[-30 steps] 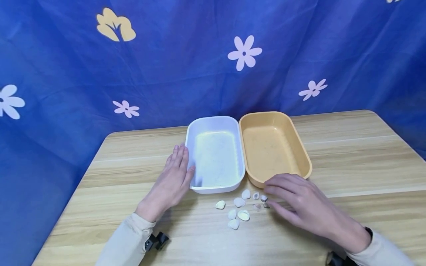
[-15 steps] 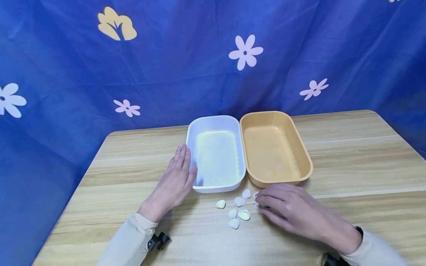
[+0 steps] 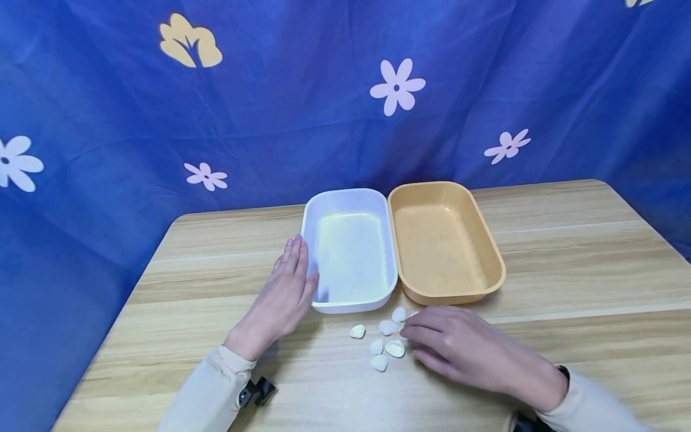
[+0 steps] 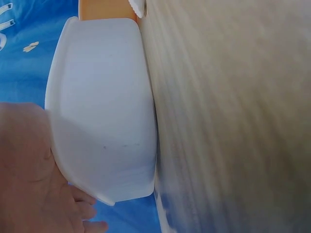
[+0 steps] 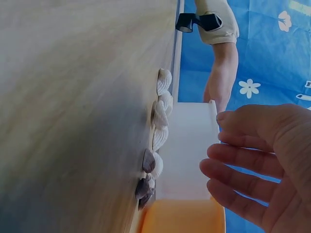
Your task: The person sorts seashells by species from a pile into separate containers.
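Note:
My left hand point(image 3: 275, 300) rests with straight fingers against the left rim of the white plastic basin point(image 3: 353, 261). In the left wrist view, the basin's side wall point(image 4: 104, 97) fills the space beside that hand. Several pale seashells point(image 3: 388, 327) lie on the table in front of the basins. Over the right end of this group hovers my right hand point(image 3: 466, 348), its fingers loosely bent and holding nothing. Several dark purplish shells point(image 5: 143, 188) appear in the right wrist view; from the head they are mostly hidden under this hand.
An orange basin point(image 3: 442, 252) stands at the white one's right, their rims touching or nearly so. Both are on a wood-grain table point(image 3: 567, 258). Behind the table hangs a blue cloth point(image 3: 302, 120) with printed flowers. Each wrist wears a black camera mount point(image 3: 258, 393).
My right hand has moved left over the shells, covering the darker ones that showed a second ago. The left hand stays at the white basin, and both basins stand where they were.

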`<state>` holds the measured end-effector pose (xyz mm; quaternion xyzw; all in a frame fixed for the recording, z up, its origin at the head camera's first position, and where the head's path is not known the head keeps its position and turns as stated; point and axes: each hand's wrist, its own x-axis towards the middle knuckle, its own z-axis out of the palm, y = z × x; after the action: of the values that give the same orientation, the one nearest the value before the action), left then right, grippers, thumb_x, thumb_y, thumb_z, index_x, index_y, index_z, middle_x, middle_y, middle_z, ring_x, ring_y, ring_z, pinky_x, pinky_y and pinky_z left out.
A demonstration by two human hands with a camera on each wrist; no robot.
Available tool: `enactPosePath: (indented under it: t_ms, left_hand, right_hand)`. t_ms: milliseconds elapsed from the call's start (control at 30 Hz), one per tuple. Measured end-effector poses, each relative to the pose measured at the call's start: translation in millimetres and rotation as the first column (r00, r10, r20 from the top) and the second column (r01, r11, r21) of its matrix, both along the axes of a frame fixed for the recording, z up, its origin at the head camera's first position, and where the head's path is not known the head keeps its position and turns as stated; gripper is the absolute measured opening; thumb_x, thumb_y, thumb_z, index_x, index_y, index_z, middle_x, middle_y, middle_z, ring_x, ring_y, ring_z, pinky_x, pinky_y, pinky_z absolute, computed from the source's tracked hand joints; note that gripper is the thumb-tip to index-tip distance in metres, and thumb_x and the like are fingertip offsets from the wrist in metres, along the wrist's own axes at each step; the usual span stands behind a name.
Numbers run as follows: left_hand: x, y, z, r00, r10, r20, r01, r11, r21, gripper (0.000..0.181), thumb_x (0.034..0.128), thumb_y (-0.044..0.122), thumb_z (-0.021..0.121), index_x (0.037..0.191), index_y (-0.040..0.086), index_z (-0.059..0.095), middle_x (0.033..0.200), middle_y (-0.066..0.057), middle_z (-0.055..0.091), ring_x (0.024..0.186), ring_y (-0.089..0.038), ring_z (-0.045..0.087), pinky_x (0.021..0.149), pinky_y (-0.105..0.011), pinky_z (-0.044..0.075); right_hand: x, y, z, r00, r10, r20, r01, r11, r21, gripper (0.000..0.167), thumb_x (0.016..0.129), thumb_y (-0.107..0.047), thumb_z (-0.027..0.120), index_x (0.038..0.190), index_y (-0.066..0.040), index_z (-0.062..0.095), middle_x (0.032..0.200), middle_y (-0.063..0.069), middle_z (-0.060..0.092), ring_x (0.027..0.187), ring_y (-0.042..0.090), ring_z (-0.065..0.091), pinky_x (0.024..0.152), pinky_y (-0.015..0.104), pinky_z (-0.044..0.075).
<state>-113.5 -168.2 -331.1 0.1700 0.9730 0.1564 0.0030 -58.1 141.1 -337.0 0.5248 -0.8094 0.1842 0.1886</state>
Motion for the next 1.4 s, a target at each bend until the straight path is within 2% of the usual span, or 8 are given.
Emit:
enactPosePath:
  t_ms: [100, 300, 767, 900, 1133, 1400]
  left_hand:
    - [0.2, -0.6, -0.4, 1.0, 0.001, 0.0, -0.001, 1.0, 0.003, 0.061, 0.1048, 0.026, 0.031, 0.148, -0.013, 0.012, 0.158, -0.026, 0.003, 0.146, -0.038, 0.001, 0.117, -0.053, 0.011]
    - [1.4, -2.0, -1.8, 1.0, 0.004, 0.0, -0.004, 1.0, 0.011, 0.061, 0.1045, 0.025, 0.032, 0.148, -0.013, 0.013, 0.158, -0.027, 0.004, 0.146, -0.037, 0.0, 0.117, -0.053, 0.011]
    - [0.4, 1.1, -2.1, 1.0, -0.005, 0.003, 0.005, 1.0, 0.011, 0.061, 0.1044, 0.025, 0.033, 0.148, -0.013, 0.013, 0.158, -0.026, 0.003, 0.146, -0.037, 0.0, 0.117, -0.055, 0.011]
    - [0.6, 0.4, -2.9, 1.0, -0.005, -0.002, 0.005, 1.0, 0.01, 0.061, 0.1045, 0.025, 0.032, 0.148, -0.014, 0.013, 0.158, -0.027, 0.004, 0.146, -0.038, 0.001, 0.116, -0.055, 0.012]
    - [0.1, 0.0, -4.1, 1.0, -0.007, 0.008, 0.007, 1.0, 0.008, 0.062, 0.1047, 0.026, 0.031, 0.148, -0.014, 0.013, 0.158, -0.026, 0.003, 0.146, -0.037, 0.0, 0.116, -0.055, 0.012]
    - [-0.8, -0.6, -3.5, 1.0, -0.006, 0.009, 0.005, 1.0, 0.007, 0.062, 0.1048, 0.026, 0.031, 0.148, -0.013, 0.011, 0.158, -0.025, 0.002, 0.146, -0.037, 0.0, 0.116, -0.056, 0.011]
  right_hand:
    - [0.2, -4, -0.5, 1.0, 0.003, -0.003, -0.003, 1.0, 0.024, 0.03, 0.082, -0.019, 0.074, 0.109, -0.008, 0.068, 0.107, 0.0, 0.067, 0.101, 0.014, 0.062, 0.087, 0.032, 0.051]
    - [0.9, -12, -3.1, 1.0, 0.014, 0.002, -0.015, 0.998, 0.061, 0.032, 0.079, -0.018, 0.077, 0.108, -0.008, 0.069, 0.105, -0.001, 0.067, 0.099, 0.013, 0.062, 0.086, 0.029, 0.052]
    - [3.5, -24, -9.5, 0.998, -0.026, 0.05, 0.018, 0.987, 0.162, 0.029, 0.082, -0.019, 0.074, 0.109, -0.009, 0.069, 0.103, -0.001, 0.066, 0.096, 0.012, 0.062, 0.089, 0.031, 0.052]
    - [3.4, -26, -11.9, 0.998, -0.035, 0.056, 0.025, 0.985, 0.171, 0.027, 0.081, -0.018, 0.073, 0.107, -0.01, 0.068, 0.101, -0.002, 0.064, 0.094, 0.012, 0.061, 0.091, 0.033, 0.052]
    - [3.1, -27, -15.0, 0.998, -0.041, 0.057, 0.03, 0.984, 0.176, 0.024, 0.081, -0.015, 0.072, 0.103, -0.011, 0.067, 0.098, -0.004, 0.062, 0.09, 0.01, 0.059, 0.087, 0.03, 0.052]
    - [6.6, -29, -15.5, 0.994, -0.08, 0.081, 0.057, 0.965, 0.256, 0.024, 0.082, -0.018, 0.071, 0.105, -0.012, 0.067, 0.1, -0.004, 0.061, 0.095, 0.013, 0.058, 0.087, 0.032, 0.051]
